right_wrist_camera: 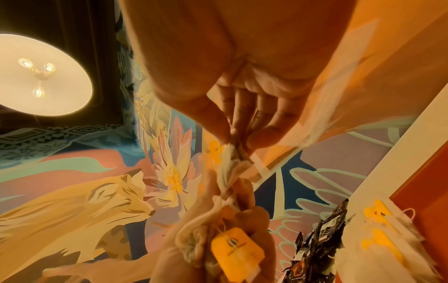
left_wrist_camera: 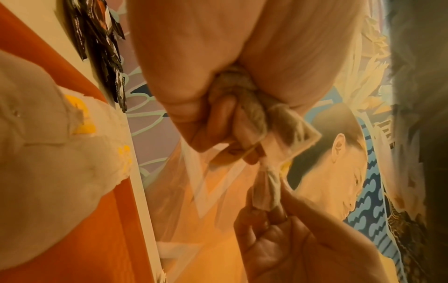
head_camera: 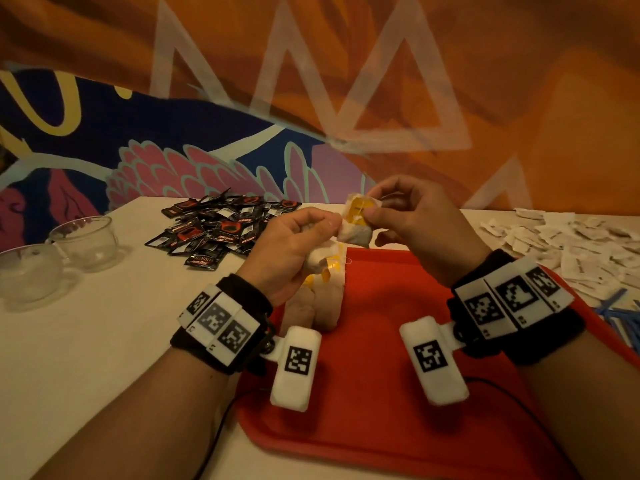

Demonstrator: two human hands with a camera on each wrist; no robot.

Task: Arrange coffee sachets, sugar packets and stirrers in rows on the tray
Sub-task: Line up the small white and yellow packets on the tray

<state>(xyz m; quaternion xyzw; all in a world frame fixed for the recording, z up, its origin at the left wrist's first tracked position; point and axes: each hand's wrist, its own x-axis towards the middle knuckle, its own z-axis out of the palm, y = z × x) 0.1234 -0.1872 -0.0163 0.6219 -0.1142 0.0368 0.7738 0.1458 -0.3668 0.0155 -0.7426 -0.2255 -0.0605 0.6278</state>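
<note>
Above the far edge of the red tray, both hands hold white tea bags with yellow tags. My left hand grips a bunch of them in its fist, seen close in the left wrist view. My right hand pinches the top of one tea bag between thumb and fingers, and that bag is still joined to the bunch. A yellow tag hangs from the left fist. More tea bags lie on the tray under the left hand.
Black coffee sachets are heaped behind the tray at the left. White sugar packets are spread at the far right, with blue stirrers in front of them. Two glass cups stand at the left edge of the table.
</note>
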